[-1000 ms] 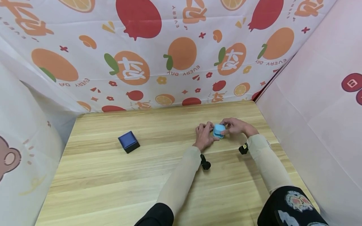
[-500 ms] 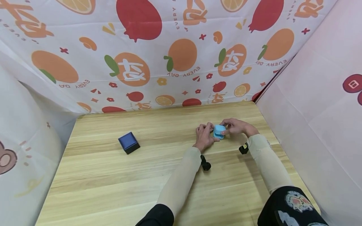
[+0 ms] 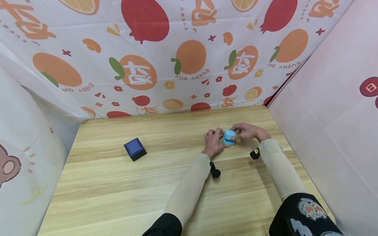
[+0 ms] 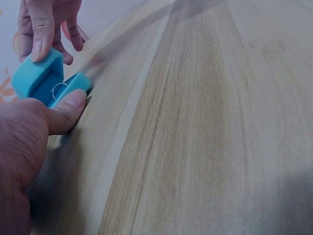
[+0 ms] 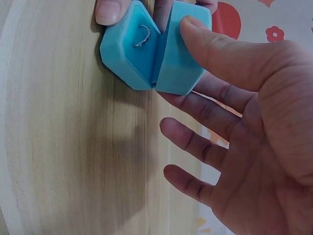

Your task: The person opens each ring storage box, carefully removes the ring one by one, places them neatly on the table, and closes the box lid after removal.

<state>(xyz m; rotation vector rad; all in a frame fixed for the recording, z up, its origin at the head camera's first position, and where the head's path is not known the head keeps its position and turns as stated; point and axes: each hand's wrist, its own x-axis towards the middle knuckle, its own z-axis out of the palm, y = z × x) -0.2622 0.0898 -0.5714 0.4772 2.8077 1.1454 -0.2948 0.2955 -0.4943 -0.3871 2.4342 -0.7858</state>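
A light blue ring box (image 3: 229, 137) stands on the table toward the back right, its lid (image 5: 182, 61) tilted partway open. A thin silver ring (image 5: 148, 35) sits upright in the base (image 5: 116, 55), inside the bright blue lining. My left hand (image 3: 213, 144) holds the base from the left, thumb on its front edge and fingers behind. With thumb and fingers my right hand (image 3: 248, 131) pinches the lid from the right; its other fingers are spread in the right wrist view. The ring also shows between lid and base in the left wrist view.
A dark blue square box (image 3: 135, 149) with black sides rests on the left part of the wooden table (image 3: 118, 196). Behind the table hangs a fruit-printed curtain (image 3: 165, 75). A pale curtain (image 3: 327, 108) borders the right side, and another the left.
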